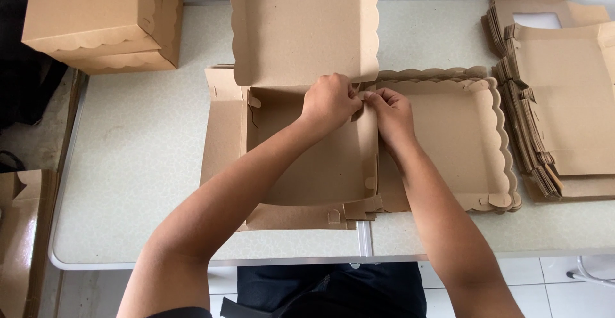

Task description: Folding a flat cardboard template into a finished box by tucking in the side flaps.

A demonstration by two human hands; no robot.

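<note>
Brown cardboard box (307, 158), half assembled, lies open on the pale surface (141, 164). Lid with scalloped edge stands tilted up at the far side. Left wall flap lies flat outward; right wall stands, its far corner pinched at the lid hinge.

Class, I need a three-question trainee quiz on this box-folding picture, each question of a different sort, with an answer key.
1. True or false: the left hand and right hand meet at the back right corner of the half-folded box.
2. Multiple choice: where are the finished boxes? A) far left of the table B) under the table C) in the person's lap
3. Fill in: right of the half-folded box lies a stack of trays with ____ edges.

Key: 1 true. 2 A. 3 scalloped; further right is the pile of flat blanks.
</note>
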